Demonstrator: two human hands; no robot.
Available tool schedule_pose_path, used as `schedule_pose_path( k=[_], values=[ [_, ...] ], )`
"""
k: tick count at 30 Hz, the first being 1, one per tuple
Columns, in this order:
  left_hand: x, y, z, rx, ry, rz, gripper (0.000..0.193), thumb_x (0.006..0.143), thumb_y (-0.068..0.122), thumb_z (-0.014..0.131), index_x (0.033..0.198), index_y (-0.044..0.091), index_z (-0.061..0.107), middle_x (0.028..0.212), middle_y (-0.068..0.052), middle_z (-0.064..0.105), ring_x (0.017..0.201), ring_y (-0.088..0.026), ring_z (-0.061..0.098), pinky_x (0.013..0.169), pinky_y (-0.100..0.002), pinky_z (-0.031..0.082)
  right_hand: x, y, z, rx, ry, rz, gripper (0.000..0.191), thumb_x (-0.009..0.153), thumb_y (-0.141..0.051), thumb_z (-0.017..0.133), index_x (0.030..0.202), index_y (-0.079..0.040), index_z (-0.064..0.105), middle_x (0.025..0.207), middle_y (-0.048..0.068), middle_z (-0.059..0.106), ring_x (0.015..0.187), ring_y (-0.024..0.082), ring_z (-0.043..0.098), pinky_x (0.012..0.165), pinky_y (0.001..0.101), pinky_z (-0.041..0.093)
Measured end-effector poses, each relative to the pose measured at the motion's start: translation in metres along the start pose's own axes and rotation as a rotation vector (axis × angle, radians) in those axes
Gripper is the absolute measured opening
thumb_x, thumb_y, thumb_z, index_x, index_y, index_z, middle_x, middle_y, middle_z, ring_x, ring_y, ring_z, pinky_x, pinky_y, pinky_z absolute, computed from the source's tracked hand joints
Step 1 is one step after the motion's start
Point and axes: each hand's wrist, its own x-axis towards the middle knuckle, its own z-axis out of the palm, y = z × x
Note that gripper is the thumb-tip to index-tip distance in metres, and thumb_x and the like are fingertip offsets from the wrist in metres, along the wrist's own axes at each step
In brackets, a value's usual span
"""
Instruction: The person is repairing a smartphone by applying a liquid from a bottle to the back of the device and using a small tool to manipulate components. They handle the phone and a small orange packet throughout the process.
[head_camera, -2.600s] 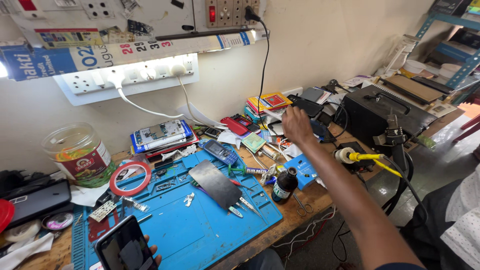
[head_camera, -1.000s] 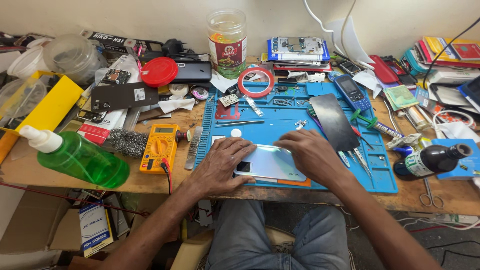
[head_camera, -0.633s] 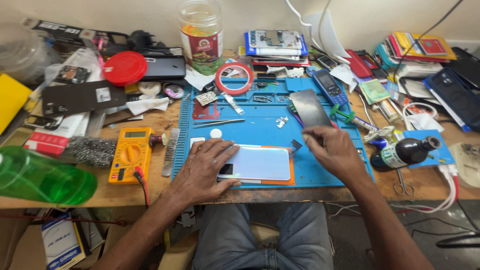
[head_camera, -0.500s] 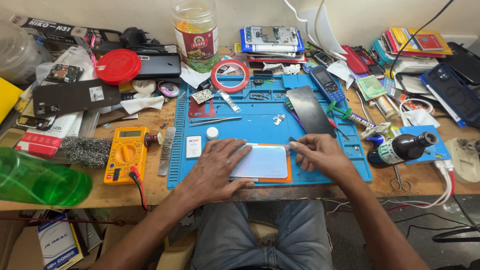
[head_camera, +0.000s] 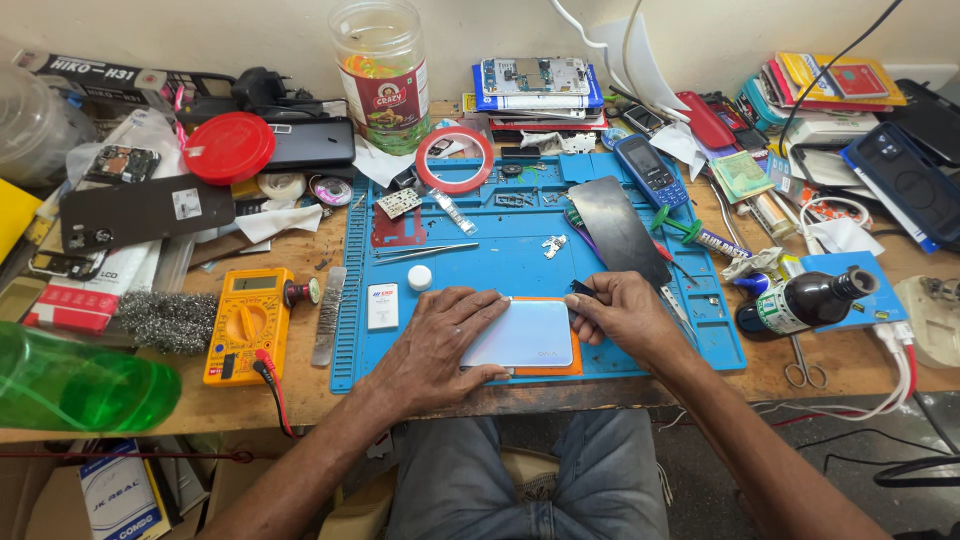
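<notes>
A smartphone with a pale iridescent back lies face down on an orange pad on the blue work mat. My left hand lies flat over the phone's left end and presses it down. My right hand pinches a small dark pry tool against the phone's upper right edge. A black phone back cover rests on the mat just beyond my right hand.
Tweezers, screws and a red tape ring lie on the mat's far half. A yellow multimeter, steel wool and a green bottle sit left. A dark glass bottle, scissors and a keypad phone sit right.
My right arm came back from the far right of the bench. The phone now lies on the mat under both hands, and my right hand has taken a small pry tool to its edge.
</notes>
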Motion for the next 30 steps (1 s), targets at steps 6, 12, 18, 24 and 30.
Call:
schedule_pose_path(
  k=[6, 12, 18, 24, 30],
  values=[
    [-0.001, -0.003, 0.005, 0.019, 0.005, 0.002, 0.086, 0.081, 0.055, 0.075, 0.145, 0.003, 0.051, 0.147, -0.015, 0.053, 0.138, -0.033, 0.042, 0.118, -0.048, 0.028, -0.006, -0.011, 0.004, -0.068, 0.031, -0.026, 0.022, 0.096, -0.018, 0.067, 0.085, 0.000, 0.072, 0.069, 0.005, 0.072, 0.055, 0.007, 0.064, 0.051, 0.0234, 0.053],
    [0.000, -0.004, 0.005, 0.006, -0.016, -0.013, 0.086, 0.079, 0.054, 0.076, 0.144, 0.004, 0.051, 0.147, -0.014, 0.054, 0.138, -0.031, 0.042, 0.119, -0.048, 0.027, -0.006, -0.015, 0.005, -0.152, 0.043, -0.003, 0.023, 0.096, -0.018, 0.067, 0.084, 0.000, 0.073, 0.067, 0.006, 0.071, 0.055, 0.008, 0.063, 0.051, 0.0242, 0.053],
    [-0.001, -0.001, 0.003, 0.001, -0.002, -0.035, 0.083, 0.080, 0.050, 0.077, 0.145, 0.005, 0.052, 0.147, -0.013, 0.054, 0.137, -0.031, 0.044, 0.118, -0.048, 0.029, 0.000, -0.009, -0.001, 0.004, -0.033, 0.014, 0.024, 0.097, -0.020, 0.067, 0.086, 0.001, 0.071, 0.070, 0.007, 0.071, 0.055, 0.009, 0.064, 0.053, 0.0243, 0.054],
    [0.000, 0.001, 0.003, -0.009, 0.019, -0.028, 0.083, 0.079, 0.049, 0.078, 0.143, 0.004, 0.053, 0.145, -0.014, 0.055, 0.137, -0.031, 0.045, 0.118, -0.048, 0.029, -0.006, 0.000, 0.005, -0.012, 0.095, -0.028, 0.026, 0.097, -0.020, 0.067, 0.088, 0.003, 0.072, 0.070, 0.009, 0.070, 0.056, 0.010, 0.063, 0.052, 0.0246, 0.054],
    [-0.001, 0.002, 0.001, 0.008, 0.020, -0.028, 0.080, 0.080, 0.048, 0.077, 0.143, 0.005, 0.054, 0.146, -0.013, 0.055, 0.137, -0.030, 0.045, 0.118, -0.048, 0.029, -0.007, -0.001, 0.009, -0.004, 0.152, -0.038, 0.024, 0.096, -0.019, 0.066, 0.089, 0.003, 0.072, 0.070, 0.011, 0.072, 0.056, 0.011, 0.065, 0.051, 0.0252, 0.053]
  ],
)
